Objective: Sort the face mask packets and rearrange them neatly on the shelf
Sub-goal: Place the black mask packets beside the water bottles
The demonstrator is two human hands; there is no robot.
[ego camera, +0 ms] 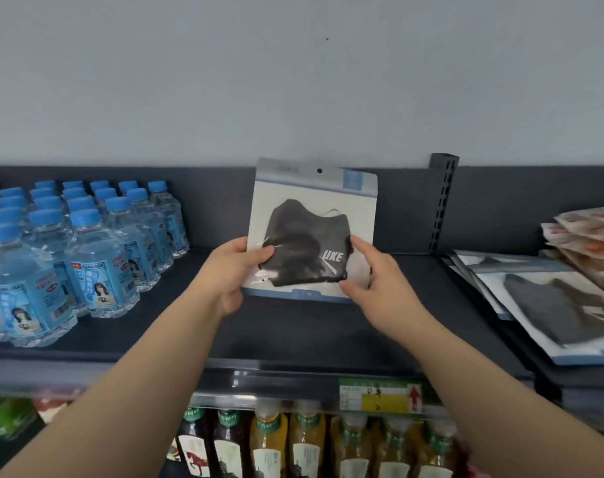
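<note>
A face mask packet [311,215], white and blue with a black mask inside, stands nearly upright over the middle of the dark shelf [293,332]. My left hand [230,270] pinches its lower left edge, thumb on the front. My right hand [373,274] grips its lower right edge, fingers curled round the side. A stack of similar mask packets [549,305] lies flat on the shelf at the right, fanned out unevenly.
Several blue-capped water bottles [76,243] fill the shelf's left part. Orange-and-white packets [593,232] are piled at the far right. A slotted upright post [443,201] stands at the shelf's back. Drink bottles [304,443] line the shelf below, under a price label [380,395].
</note>
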